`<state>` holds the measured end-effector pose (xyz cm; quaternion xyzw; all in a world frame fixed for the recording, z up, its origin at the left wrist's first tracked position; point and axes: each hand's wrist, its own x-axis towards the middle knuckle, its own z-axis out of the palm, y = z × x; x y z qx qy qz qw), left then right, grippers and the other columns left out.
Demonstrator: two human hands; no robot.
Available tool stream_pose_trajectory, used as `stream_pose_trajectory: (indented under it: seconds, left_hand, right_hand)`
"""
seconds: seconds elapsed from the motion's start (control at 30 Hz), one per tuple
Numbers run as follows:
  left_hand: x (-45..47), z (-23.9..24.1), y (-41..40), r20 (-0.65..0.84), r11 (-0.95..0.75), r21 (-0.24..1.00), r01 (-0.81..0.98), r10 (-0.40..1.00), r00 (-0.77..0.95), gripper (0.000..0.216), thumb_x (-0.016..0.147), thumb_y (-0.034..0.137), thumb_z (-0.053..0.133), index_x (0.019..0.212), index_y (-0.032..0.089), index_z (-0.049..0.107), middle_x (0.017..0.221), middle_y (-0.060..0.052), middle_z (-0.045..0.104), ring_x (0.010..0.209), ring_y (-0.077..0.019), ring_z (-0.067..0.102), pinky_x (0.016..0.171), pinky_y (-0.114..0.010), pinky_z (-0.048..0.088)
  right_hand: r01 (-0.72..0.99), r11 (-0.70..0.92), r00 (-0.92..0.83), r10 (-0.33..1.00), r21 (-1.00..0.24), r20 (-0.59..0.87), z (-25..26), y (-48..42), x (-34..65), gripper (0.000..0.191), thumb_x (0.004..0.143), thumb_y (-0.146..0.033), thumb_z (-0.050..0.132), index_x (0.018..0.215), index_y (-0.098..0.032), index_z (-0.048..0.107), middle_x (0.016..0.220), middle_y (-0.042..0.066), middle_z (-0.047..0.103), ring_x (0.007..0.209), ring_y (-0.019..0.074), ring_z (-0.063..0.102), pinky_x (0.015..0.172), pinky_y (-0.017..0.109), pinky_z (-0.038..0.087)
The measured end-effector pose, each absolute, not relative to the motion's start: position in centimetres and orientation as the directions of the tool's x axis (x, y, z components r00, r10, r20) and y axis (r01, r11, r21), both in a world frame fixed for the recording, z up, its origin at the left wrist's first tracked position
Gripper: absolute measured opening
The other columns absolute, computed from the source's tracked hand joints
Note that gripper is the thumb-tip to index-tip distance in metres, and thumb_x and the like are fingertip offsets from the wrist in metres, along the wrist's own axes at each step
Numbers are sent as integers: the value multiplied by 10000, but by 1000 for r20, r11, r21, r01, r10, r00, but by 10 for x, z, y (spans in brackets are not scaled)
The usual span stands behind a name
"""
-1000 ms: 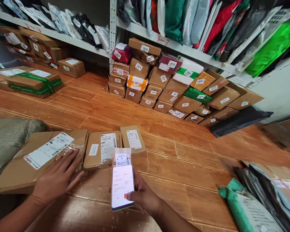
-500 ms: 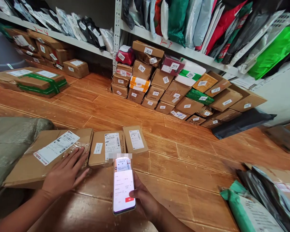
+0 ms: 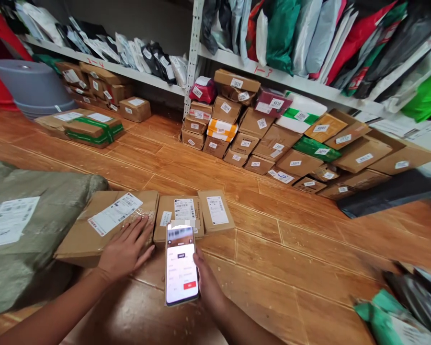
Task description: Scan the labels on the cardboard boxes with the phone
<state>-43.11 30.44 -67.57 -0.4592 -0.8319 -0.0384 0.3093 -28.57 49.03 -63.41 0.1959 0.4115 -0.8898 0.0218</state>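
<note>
My left hand (image 3: 127,249) lies flat with fingers stretched on a large cardboard box (image 3: 79,231) that bears a white shipping label. In my right hand (image 3: 206,278) is a smartphone (image 3: 181,273), held upright with a lit screen that has a red button near its bottom. Just beyond the phone, a smaller labelled cardboard box (image 3: 161,232) stands against the large one. Right of that comes a third small box (image 3: 228,215), also labelled. To the left sits a big grey-green wrapped parcel (image 3: 57,201) with a label.
Numbered cardboard boxes (image 3: 269,139) are stacked under a white metal shelf (image 3: 290,79) full of mailing bags. At back left stand a grey-blue tub (image 3: 32,86) and a green-taped box (image 3: 89,132). Bagged parcels (image 3: 384,314) lie at the lower right on the wooden floor (image 3: 258,268).
The view has swung left, so more of the grey-green parcel and the tub shows. My right thumb has moved off the screen to the phone's edge, and the screen content differs.
</note>
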Motion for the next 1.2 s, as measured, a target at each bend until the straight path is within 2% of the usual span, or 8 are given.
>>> stream_pose_trajectory:
  seconds: [0.13,0.23,0.33,0.43,0.63,0.77,0.97,1.2]
  left_hand:
    - [-430,-676,303,547,584,-228,779,739,-394,547,843,434,525,1273,96,521,1337,-197,532,1200,-321,523,983,-437,419]
    - [-430,-676,303,537,587,-230,776,742,-402,559,843,432,522,1293,102,508,1356,-193,515,1223,-318,506,998,-434,411]
    - [-429,-675,302,525,586,-236,775,748,-405,553,847,430,515,1288,97,514,1353,-195,517,1219,-316,511,995,-436,414]
    - [-429,-676,302,526,591,-230,773,744,-412,535,848,421,517,1275,99,528,1349,-194,521,1209,-315,520,991,-438,416]
    - [-431,-679,303,514,586,-229,777,751,-414,554,845,431,518,1294,107,516,1351,-188,521,1223,-319,506,1007,-442,405]
    - [-431,-679,303,512,588,-214,780,747,-424,559,842,424,525,1302,107,511,1362,-193,509,1233,-319,498,1016,-440,402]
    - [-430,-681,302,521,591,-156,792,730,-442,560,848,417,519,1336,145,483,1370,-176,505,1239,-310,497,1022,-434,409]
    - [-431,-680,302,516,587,-213,781,746,-421,549,849,426,515,1303,118,510,1372,-189,500,1240,-310,495,1007,-434,421]
  right_hand:
    - [157,-587,-929,186,-794,-321,-619,495,-299,592,735,-640,623,1152,-228,542,1150,76,672,1060,264,628,976,449,449]
    - [141,-578,-930,201,-804,-308,-610,496,-302,628,749,-652,597,1200,-221,528,1128,89,680,1144,284,584,1002,467,432]
    - [156,-578,-922,206,-801,-328,-607,496,-301,644,769,-652,571,1240,-219,500,1089,89,690,1114,293,600,986,490,445]
    - [167,-583,-928,180,-795,-327,-606,496,-299,666,761,-667,569,1259,-231,483,1147,92,671,1063,297,627,942,498,479]
    - [137,-557,-937,196,-819,-290,-607,499,-300,658,778,-654,561,1252,-201,507,1187,109,655,1246,295,504,999,487,440]
    - [131,-545,-942,192,-828,-275,-606,500,-300,670,759,-668,572,1250,-217,509,1222,104,639,1270,295,479,995,495,443]
    - [126,-518,-956,163,-846,-243,-602,500,-301,599,769,-686,540,1146,-220,565,1228,94,639,1248,286,504,1072,495,360]
    - [163,-555,-949,138,-816,-283,-598,499,-300,681,735,-686,581,1221,-215,503,1296,117,589,1241,326,504,1039,526,389]
